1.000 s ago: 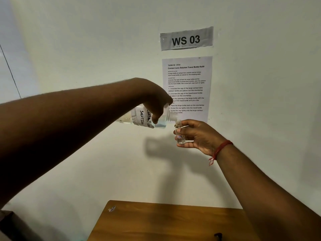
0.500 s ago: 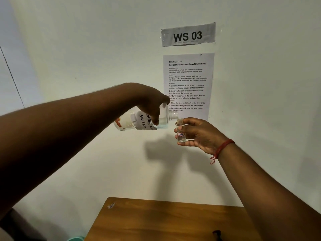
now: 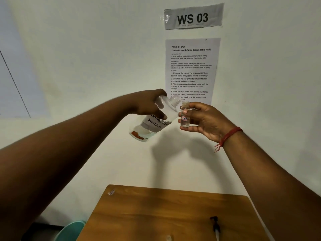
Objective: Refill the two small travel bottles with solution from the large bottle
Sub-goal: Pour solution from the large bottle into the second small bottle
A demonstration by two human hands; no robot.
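My left hand point(image 3: 149, 106) grips the large clear bottle point(image 3: 152, 124), which has a white label hand-written "contact lens solution". The bottle is uncapped and tilted with its neck up and to the right, its base down-left. Right beside that neck, my right hand point(image 3: 203, 120) pinches a small clear travel bottle point(image 3: 184, 117) upright between thumb and fingers. The small bottle is uncapped, bears a small red-edged label, and has a little clear liquid at its bottom. Both bottles are held in the air in front of the white wall, above the table. A second travel bottle is not in view.
A wooden table point(image 3: 156, 214) lies below the hands. A black pump dispenser top point(image 3: 215, 225) lies on it near the right, and a small clear object point(image 3: 168, 238) sits at the bottom edge. A teal bin point(image 3: 71, 232) stands left of the table. Paper sheets point(image 3: 191, 70) hang on the wall.
The large bottle has swung from lying nearly level, mouth over the small bottle, to neck-up and base-down. Both hands have dropped slightly in view.
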